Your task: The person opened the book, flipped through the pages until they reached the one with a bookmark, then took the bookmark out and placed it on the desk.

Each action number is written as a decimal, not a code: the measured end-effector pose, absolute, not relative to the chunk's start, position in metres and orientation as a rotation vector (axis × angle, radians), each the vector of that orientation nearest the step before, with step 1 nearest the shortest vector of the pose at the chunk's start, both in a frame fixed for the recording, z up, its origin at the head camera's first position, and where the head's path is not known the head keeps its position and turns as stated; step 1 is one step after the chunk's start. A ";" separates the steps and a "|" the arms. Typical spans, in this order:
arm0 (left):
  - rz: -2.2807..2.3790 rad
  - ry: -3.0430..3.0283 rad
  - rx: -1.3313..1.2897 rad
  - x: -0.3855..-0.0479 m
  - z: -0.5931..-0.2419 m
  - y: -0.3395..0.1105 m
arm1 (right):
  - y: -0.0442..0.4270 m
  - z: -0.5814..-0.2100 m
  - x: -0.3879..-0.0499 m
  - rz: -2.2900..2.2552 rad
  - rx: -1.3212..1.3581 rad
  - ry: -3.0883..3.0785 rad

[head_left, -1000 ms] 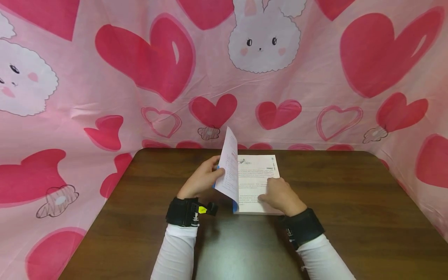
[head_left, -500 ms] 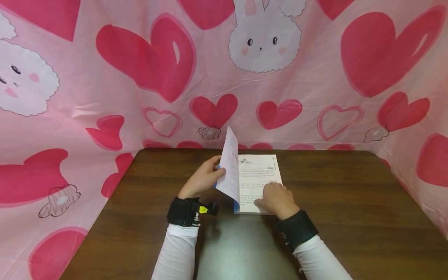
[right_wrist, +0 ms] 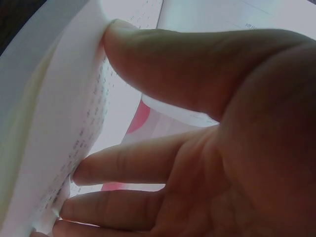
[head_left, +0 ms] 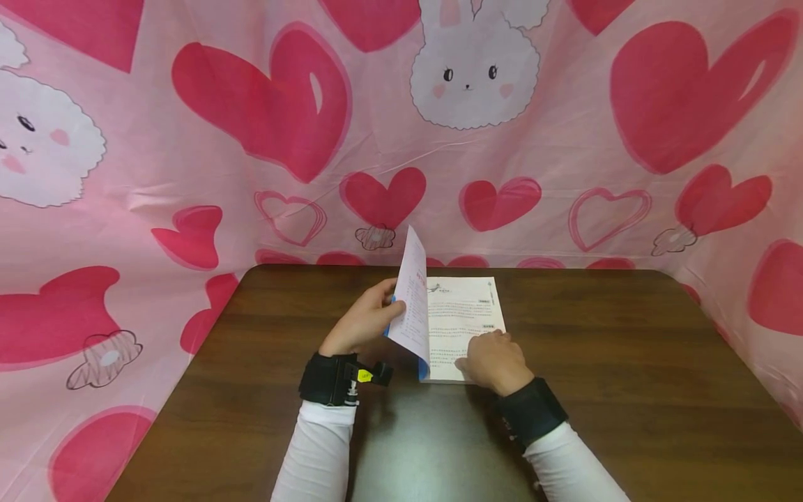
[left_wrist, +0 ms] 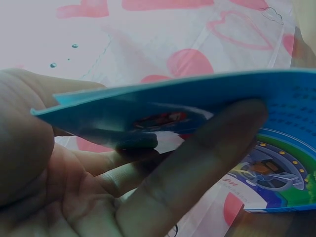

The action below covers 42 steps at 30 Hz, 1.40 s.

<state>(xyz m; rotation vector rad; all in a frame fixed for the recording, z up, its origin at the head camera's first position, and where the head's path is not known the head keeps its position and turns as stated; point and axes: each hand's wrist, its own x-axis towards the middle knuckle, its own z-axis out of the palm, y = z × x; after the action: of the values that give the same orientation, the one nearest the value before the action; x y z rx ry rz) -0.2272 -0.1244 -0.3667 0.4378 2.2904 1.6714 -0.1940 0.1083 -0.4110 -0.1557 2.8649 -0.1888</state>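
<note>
A thick paperback book point(head_left: 461, 296) lies on the table with its front cover point(left_wrist: 276, 118) raised upright to the left. That cover is blue with a colourful picture outside; a printed sheet lines its inner side. My left hand point(head_left: 364, 317) holds its left edge, thumb on the printed side and fingers behind, against the blue face in the left wrist view. My right hand point(head_left: 498, 362) rests on the lower right of the printed page. In the right wrist view its thumb and fingertips touch the page, fingers fairly straight and apart, nothing plainly pinched between them.
The brown wooden table point(head_left: 627, 362) runs out to both sides of the book. A pink cloth point(head_left: 389, 104) with hearts and rabbits hangs behind and beside it. Black straps point(head_left: 533, 411) circle both wrists, and the left one carries a small protruding camera mount point(head_left: 376, 374).
My right hand has slid left and slightly down across the page, showing more print above it. My left hand keeps the cover raised in the same place.
</note>
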 end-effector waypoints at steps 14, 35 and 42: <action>1.666 2.290 0.447 -0.228 -0.367 -0.125 | 0.101 -0.414 -0.189 -0.205 -0.219 2.983; 1.686 2.277 0.435 -0.228 -0.368 -0.125 | 0.098 -0.402 -0.187 -0.640 -0.300 3.037; 1.699 2.259 0.422 -0.227 -0.366 -0.124 | 0.100 -0.399 -0.187 -0.840 -0.383 2.941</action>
<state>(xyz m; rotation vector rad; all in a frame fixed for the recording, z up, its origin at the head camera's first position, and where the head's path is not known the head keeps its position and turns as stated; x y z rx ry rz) -0.2273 -0.1242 -0.3659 0.4224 2.2592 1.6992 -0.1873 0.0997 -0.3993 -0.3829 2.9411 -0.8396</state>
